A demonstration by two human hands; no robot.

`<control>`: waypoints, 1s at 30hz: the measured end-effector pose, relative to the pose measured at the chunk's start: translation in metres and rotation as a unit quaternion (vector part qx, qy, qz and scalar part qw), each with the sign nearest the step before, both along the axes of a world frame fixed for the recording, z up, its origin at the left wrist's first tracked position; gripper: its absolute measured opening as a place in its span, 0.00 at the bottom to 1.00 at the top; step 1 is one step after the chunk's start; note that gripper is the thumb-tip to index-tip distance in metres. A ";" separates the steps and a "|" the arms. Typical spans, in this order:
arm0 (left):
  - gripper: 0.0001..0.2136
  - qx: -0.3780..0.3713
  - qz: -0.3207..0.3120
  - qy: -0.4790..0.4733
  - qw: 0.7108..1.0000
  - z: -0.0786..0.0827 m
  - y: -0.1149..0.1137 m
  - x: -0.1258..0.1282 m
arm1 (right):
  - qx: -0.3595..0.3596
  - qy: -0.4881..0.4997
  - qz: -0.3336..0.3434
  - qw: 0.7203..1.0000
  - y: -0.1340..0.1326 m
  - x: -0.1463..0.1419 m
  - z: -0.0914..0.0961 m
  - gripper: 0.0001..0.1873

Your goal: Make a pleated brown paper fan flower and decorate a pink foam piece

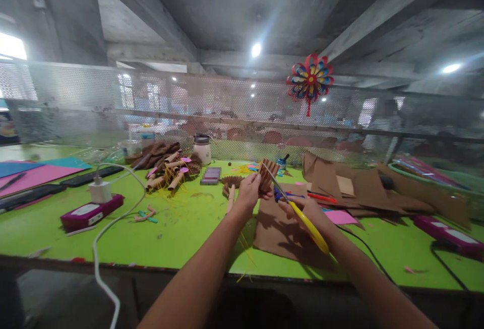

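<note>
My left hand (249, 191) is closed on a piece of pleated brown paper (267, 172), raised above the table. In my right hand (302, 211) is a pair of scissors with yellow handles (312, 229); its blade reaches up against the pleated paper. Whether the blades are apart I cannot tell. A flat sheet of brown paper (280, 233) lies beneath my hands. Just left of them rests a brown fan-shaped piece (232, 183) with a pale paper tube (230, 200) below it.
Rolled paper tubes (176, 180) with yellow strands are heaped at left. Purple power strips (93, 213) (449, 233) sit at both sides, a white cable (99, 253) hanging over the front edge. Brown paper sheets (359, 190) pile at right. A perforated screen (227, 102) backs the green table (181, 238).
</note>
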State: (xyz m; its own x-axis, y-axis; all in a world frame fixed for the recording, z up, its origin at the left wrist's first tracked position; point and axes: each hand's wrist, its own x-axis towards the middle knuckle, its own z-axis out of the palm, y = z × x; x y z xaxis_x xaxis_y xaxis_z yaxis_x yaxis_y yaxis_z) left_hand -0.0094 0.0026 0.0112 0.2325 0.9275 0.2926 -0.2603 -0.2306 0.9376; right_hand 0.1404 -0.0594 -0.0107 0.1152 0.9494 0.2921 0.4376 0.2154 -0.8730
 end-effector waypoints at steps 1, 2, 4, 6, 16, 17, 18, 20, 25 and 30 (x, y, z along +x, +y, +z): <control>0.07 0.002 0.000 0.000 1.000 0.000 0.000 0.000 | -0.006 -0.004 -0.002 1.000 -0.001 0.000 0.001 0.29; 0.07 0.004 0.000 -0.001 1.000 0.000 0.000 0.000 | -0.010 -0.008 -0.003 1.000 -0.002 0.000 0.001 0.29; 0.07 0.007 0.002 -0.002 1.000 0.000 0.000 0.000 | -0.012 -0.015 -0.004 1.000 -0.003 0.001 0.002 0.29; 0.08 0.007 0.001 -0.002 1.000 0.000 -0.001 -0.001 | -0.014 -0.016 -0.004 1.000 -0.003 0.001 0.003 0.29; 0.07 0.009 -0.032 -0.033 0.999 -0.001 0.000 -0.001 | -0.009 -0.021 -0.003 1.000 -0.004 0.001 0.001 0.29; 0.07 0.008 -0.035 -0.036 0.999 -0.001 0.000 -0.002 | -0.007 -0.021 -0.005 1.000 -0.004 0.001 0.001 0.28; 0.07 0.009 -0.037 -0.036 0.999 -0.001 0.000 -0.002 | -0.005 -0.022 -0.005 1.000 -0.004 0.001 0.001 0.28; 0.07 0.011 -0.040 -0.035 0.999 -0.001 -0.001 -0.003 | -0.001 -0.027 -0.005 1.000 -0.004 0.001 0.000 0.28; 0.08 0.009 -0.041 -0.027 0.999 0.000 -0.001 -0.003 | 0.010 -0.031 0.003 0.999 -0.004 0.002 -0.001 0.28; 0.10 0.010 -0.042 -0.031 0.999 -0.003 0.000 -0.004 | 0.004 -0.033 -0.005 0.999 -0.002 0.004 -0.005 0.29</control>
State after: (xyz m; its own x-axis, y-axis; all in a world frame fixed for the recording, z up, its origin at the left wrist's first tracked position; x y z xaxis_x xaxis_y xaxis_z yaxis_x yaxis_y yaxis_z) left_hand -0.0132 0.0025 0.0082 0.2896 0.8994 0.3275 -0.3364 -0.2247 0.9145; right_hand 0.1442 -0.0611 -0.0158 0.1055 0.9461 0.3063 0.4956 0.2170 -0.8410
